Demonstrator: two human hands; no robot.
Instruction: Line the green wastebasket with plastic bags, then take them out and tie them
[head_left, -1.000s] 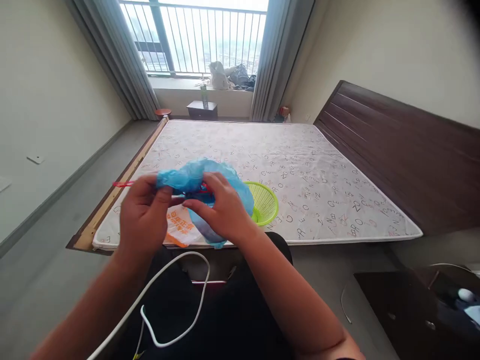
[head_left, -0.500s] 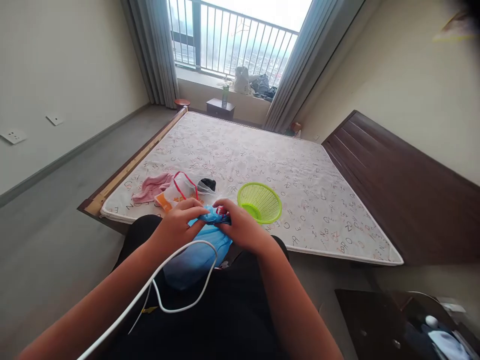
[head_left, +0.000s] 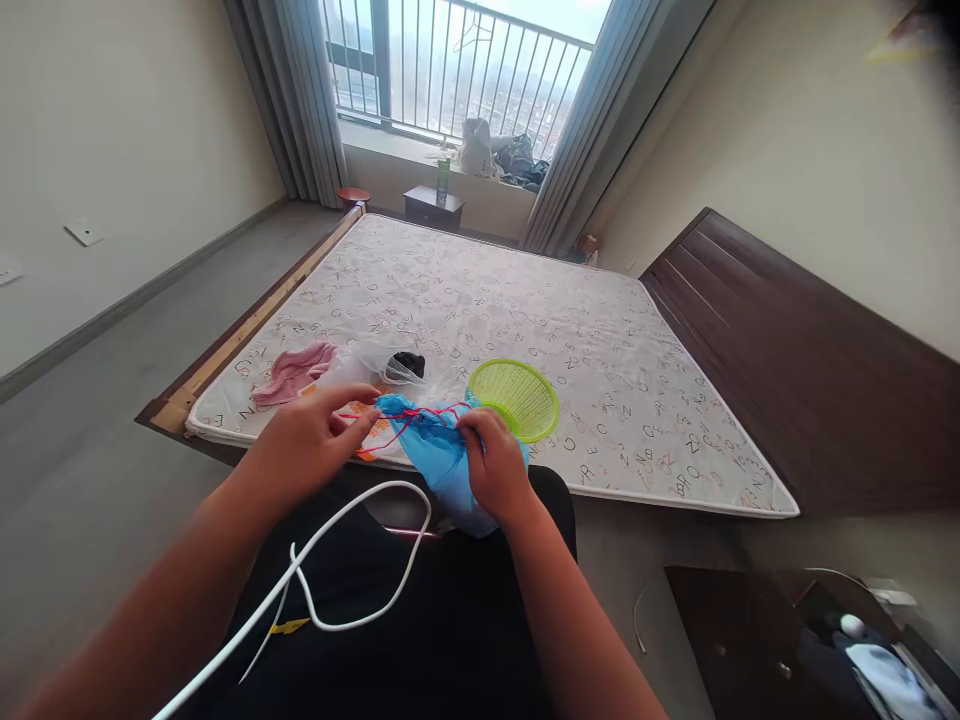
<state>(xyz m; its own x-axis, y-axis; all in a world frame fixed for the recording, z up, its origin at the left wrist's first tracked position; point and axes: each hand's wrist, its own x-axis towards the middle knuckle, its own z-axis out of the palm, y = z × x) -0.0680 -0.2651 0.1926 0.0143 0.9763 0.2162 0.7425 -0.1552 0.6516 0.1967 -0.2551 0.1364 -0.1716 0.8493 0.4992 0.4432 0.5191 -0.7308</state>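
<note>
A blue plastic bag (head_left: 442, 462) hangs above my lap, its gathered top stretched between my hands. A thin red drawstring (head_left: 431, 412) runs along that top and loops out to the left. My left hand (head_left: 319, 430) pinches the bag's left end and the string between thumb and fingers. On the other side, my right hand (head_left: 495, 460) is closed on the bag's right edge, thumb on top. Just behind the bag, a green plastic basket (head_left: 525, 395) sits on the mattress (head_left: 585, 310).
A pink cloth (head_left: 296, 372), a black bundle (head_left: 406, 366) and clear plastic lie left on the mattress. A white cable (head_left: 360, 500) loops over my lap. A dark headboard (head_left: 795, 350) stands right; a small bedside table (head_left: 433, 208) is beyond the bed.
My hands have moved apart, spreading the bag's bunched top, and the red string now shows stretched along it. The bag has swung to the right.
</note>
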